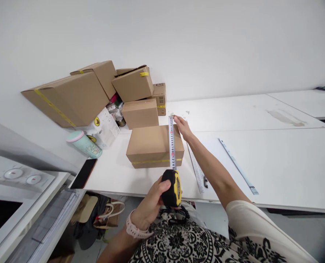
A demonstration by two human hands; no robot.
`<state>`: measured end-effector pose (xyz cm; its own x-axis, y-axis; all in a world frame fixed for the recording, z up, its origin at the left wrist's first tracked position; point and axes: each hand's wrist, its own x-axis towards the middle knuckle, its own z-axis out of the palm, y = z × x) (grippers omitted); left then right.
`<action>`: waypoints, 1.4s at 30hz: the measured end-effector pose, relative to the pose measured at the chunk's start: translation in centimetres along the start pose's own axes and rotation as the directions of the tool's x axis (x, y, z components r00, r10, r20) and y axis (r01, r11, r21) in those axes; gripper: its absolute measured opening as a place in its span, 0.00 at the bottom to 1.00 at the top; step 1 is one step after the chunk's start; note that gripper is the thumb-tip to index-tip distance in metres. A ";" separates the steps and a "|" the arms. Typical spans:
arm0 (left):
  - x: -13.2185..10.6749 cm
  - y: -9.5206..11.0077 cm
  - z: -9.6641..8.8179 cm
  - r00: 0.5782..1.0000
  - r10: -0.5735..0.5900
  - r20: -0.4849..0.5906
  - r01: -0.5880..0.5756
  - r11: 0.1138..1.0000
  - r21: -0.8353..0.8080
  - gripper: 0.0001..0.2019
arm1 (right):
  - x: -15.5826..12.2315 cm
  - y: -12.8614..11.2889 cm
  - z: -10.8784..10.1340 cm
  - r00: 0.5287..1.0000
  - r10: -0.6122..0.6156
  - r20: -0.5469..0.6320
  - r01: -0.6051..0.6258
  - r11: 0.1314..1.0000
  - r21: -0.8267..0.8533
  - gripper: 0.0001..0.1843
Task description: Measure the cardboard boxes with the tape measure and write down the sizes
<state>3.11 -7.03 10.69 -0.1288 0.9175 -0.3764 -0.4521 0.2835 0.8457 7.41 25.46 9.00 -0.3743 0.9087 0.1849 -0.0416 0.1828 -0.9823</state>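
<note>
My left hand is wrapped around the black and yellow case of a tape measure at the table's front edge. Its white blade runs out away from me, over the top of a closed cardboard box with a yellow strip along its front. At the far end of the blade, just past the box's back edge, my right hand has its fingertips on the tip. Those fingers look pinched together, though the grip itself is partly hidden.
Several cardboard boxes are piled behind and to the left. A mint tumbler leans beside a white carton, near a dark phone. Right of the box lie a printed sheet and a pale blue strip. A microwave stands at left.
</note>
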 end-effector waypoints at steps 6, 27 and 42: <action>-0.2 -0.5 -8.2 0.878 0.395 -0.272 -0.387 0.918 0.084 0.35 | -7.8 3.1 -5.8 0.965 0.106 -0.239 -0.078 0.989 0.125 0.24; 4.6 7.6 -17.1 0.762 0.608 -0.222 -0.571 0.793 0.212 0.43 | -17.2 2.1 -0.9 1.000 0.017 -0.009 -0.019 0.973 -0.229 0.23; 9.4 11.8 -24.4 0.862 0.468 -0.196 -0.416 0.873 0.255 0.35 | -19.8 6.3 3.2 0.958 0.089 0.273 -0.067 0.994 -0.090 0.44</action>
<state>-24.99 -1.92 7.88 -0.4957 0.8685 -0.0029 -0.1157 -0.0627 0.9913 11.60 7.40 -0.92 -0.6150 0.7844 0.0812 0.0674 0.1549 -0.9856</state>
